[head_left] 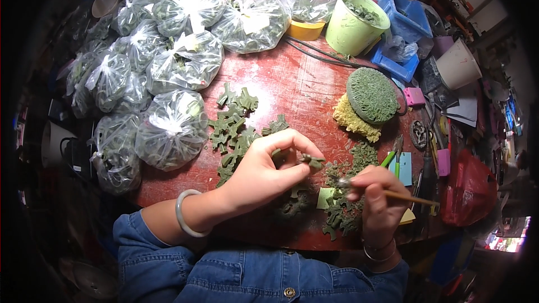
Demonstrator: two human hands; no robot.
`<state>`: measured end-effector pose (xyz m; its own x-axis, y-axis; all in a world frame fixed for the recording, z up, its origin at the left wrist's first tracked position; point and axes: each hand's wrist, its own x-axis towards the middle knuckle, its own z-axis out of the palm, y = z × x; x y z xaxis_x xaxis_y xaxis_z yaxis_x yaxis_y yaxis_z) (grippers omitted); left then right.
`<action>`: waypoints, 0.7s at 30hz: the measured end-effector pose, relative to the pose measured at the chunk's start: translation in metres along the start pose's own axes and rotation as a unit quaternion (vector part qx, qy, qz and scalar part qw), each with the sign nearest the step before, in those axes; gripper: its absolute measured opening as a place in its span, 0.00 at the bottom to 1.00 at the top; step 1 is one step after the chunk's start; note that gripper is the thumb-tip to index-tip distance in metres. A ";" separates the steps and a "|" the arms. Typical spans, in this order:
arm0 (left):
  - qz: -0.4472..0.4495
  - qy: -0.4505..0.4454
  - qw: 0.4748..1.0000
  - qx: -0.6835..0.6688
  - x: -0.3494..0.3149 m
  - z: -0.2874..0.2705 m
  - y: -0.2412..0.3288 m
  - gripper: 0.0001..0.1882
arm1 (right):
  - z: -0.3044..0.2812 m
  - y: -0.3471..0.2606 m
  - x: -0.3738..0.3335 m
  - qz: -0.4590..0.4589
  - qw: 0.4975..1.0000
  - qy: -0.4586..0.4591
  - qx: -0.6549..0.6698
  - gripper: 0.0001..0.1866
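Between the thumb and fingers of my left hand (275,165) is a small dark green piece (313,161), irregular in outline. My right hand (379,193) grips a thin tool with a wooden handle (412,198). The tool's silvery tip (343,182) points left toward the held piece, apart from it and slightly blurred. Beyond my left hand lies a loose group of similar green pieces (227,129). Another heap of small green pieces (339,216) lies between my hands and under the right one, beside a pale yellow-green paper square (324,198).
Knotted clear bags of green pieces (171,129) crowd the red table's (303,87) left and far sides. A light green bucket (356,22), blue trays (398,14) and a round green textured disc (371,95) on a yellow sponge-like block (353,119) stand right. Nearby are pens (397,163) and a red bag (469,191).
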<state>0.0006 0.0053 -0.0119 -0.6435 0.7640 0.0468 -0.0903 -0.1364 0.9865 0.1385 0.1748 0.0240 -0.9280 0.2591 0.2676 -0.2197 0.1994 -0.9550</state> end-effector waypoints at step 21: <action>-0.263 -0.028 0.922 -0.281 0.003 -0.009 0.010 0.14 | -0.002 0.000 0.007 -0.125 0.981 0.018 -0.145 0.07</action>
<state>-0.0093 0.0008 -0.0034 -0.3590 0.8470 -0.3920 -0.7695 -0.0309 0.6379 0.1327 0.1789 0.0258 -0.8440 0.1997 0.4977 -0.3392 0.5201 -0.7839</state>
